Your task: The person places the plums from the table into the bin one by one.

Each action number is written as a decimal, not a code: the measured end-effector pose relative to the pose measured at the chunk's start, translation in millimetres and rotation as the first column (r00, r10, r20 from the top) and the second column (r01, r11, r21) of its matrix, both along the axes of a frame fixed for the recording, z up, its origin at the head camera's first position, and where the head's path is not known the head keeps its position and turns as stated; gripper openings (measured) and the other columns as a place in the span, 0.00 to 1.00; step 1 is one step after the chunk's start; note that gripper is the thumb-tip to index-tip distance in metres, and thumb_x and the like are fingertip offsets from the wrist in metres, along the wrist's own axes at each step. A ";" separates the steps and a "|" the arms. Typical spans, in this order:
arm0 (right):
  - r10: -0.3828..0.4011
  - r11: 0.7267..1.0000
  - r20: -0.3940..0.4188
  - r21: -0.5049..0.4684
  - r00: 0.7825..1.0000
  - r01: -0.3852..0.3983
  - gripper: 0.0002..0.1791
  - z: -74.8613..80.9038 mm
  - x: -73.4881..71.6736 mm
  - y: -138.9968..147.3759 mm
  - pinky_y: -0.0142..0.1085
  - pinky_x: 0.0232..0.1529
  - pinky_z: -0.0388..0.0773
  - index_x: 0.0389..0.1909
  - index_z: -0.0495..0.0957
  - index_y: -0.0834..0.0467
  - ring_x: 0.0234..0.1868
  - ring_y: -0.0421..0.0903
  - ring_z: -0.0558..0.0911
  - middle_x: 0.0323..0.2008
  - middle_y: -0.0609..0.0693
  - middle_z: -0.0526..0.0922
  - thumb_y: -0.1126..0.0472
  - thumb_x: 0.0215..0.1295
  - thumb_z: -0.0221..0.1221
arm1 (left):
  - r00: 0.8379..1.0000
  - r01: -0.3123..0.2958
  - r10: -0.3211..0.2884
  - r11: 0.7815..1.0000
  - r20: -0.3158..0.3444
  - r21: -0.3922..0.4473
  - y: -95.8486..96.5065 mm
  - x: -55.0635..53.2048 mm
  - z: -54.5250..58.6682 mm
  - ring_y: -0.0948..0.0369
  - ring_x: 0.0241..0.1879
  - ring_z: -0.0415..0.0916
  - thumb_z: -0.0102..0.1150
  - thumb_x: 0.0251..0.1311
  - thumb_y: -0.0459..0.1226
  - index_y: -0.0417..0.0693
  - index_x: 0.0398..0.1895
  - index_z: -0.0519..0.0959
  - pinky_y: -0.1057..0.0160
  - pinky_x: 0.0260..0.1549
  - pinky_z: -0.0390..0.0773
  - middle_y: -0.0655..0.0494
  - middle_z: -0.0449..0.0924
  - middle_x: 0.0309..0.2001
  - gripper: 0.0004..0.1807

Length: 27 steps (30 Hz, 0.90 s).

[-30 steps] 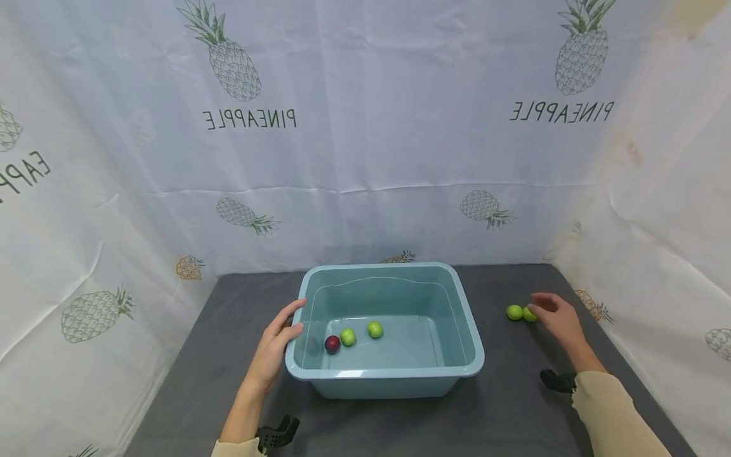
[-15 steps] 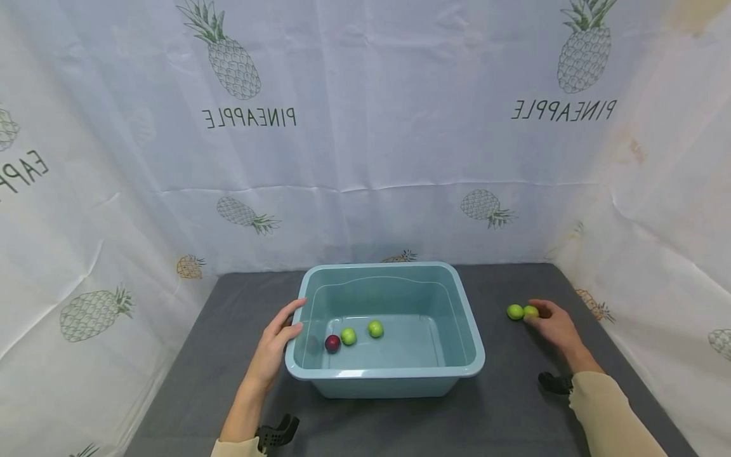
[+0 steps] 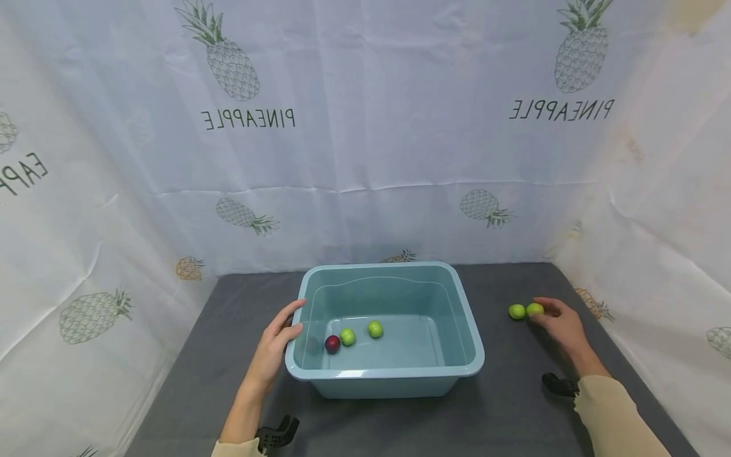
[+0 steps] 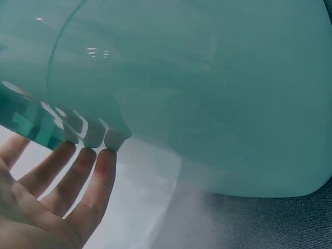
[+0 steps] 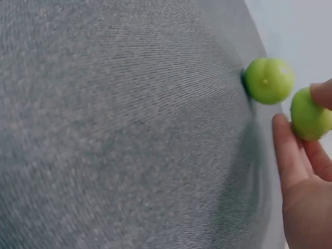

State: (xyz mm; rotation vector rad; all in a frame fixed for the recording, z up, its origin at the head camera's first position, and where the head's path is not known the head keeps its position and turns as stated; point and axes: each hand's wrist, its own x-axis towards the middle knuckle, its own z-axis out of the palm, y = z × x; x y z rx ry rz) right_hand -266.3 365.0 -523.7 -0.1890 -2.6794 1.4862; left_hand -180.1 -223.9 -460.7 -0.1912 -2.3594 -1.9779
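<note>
At the left side of a light blue plastic basin (image 3: 394, 374), my left hand (image 3: 273, 346) holds the rim, thumb on top. The left wrist view shows its fingers (image 4: 96, 179) reaching up under that rim. My right hand (image 3: 562, 327) pinches a green plum (image 3: 535, 309) between thumb and fingers, at the right of the table. Right beside it lies a second green plum (image 3: 516, 311), resting on the grey cloth in the right wrist view. Inside the basin, toward its left, sit a dark red plum (image 3: 332, 344) and two green plums (image 3: 348, 336).
Dark grey cloth (image 3: 502, 406) covers the table under the basin. White curtains (image 3: 365, 152) printed with pineapples stand behind and on both sides, with the right curtain close beyond my right hand.
My right hand has closed its thumb and fingers on the right-hand green plum, which has shifted slightly right and up. The left hand and basin have stayed put.
</note>
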 end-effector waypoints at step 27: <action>0.179 0.944 -0.107 -0.261 0.978 -0.202 0.23 36.6 11.9 -23.8 0.25 0.48 0.76 0.64 0.72 0.64 0.48 0.29 0.79 0.51 0.34 0.77 0.59 0.73 0.61 | 1.000 -0.003 0.003 1.000 0.005 -0.002 0.0 -1.0 -1.5 0.49 0.68 0.64 0.46 0.77 0.39 0.53 0.75 0.66 0.65 0.53 0.73 0.46 0.58 0.76 0.25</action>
